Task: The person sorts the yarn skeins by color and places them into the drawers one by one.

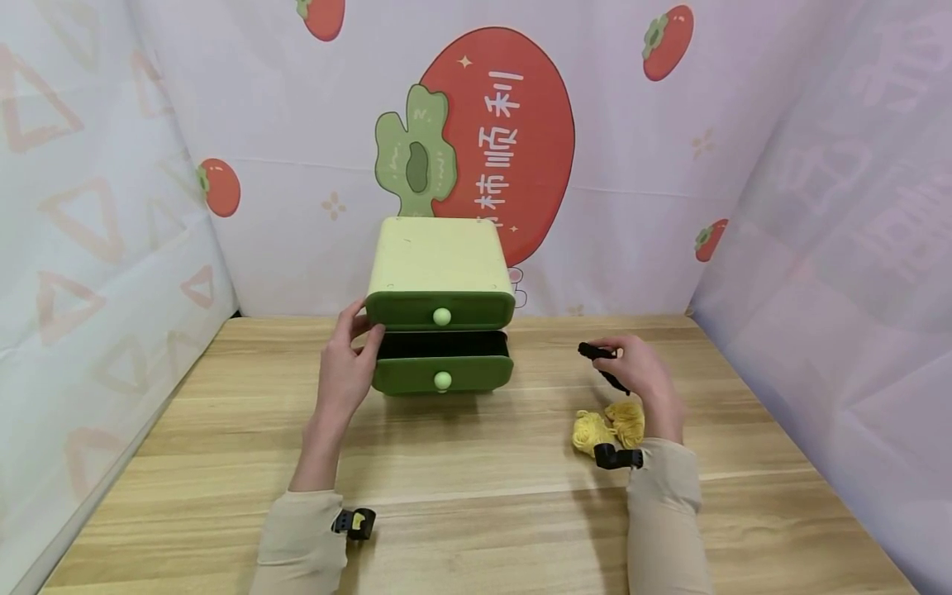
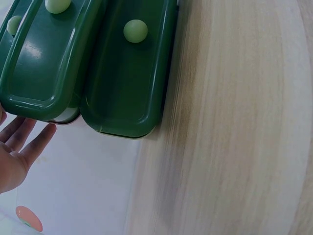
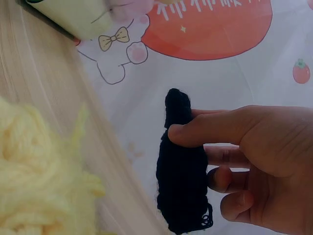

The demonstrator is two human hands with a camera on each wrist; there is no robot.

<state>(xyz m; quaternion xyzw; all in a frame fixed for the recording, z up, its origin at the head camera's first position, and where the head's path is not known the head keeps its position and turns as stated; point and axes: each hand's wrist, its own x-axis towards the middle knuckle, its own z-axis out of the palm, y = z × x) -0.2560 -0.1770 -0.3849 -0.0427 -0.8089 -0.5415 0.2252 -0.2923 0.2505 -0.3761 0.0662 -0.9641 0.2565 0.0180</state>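
Fruit-print cloth (image 1: 297, 231) hangs behind the cabinet (image 1: 446, 252), wood table (image 1: 483, 504) under it. Mid drawer (image 1: 402, 377) is pulled out past top drawer (image 1: 402, 311). L hand (image 1: 346, 359) touches cabinet's left side, fingers extended & loose. R hand (image 1: 641, 368), right of cabinet, pinches black yarn (image 3: 182, 181) btwn thumb & fingers. Yellow yarn (image 1: 591, 432), 2 bundles, sits on table front-right of cabinet, near R hand.

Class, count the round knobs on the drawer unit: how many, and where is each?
3: the top knob, the middle knob on the pulled-out drawer, and the bottom knob, clear only in the left wrist view.
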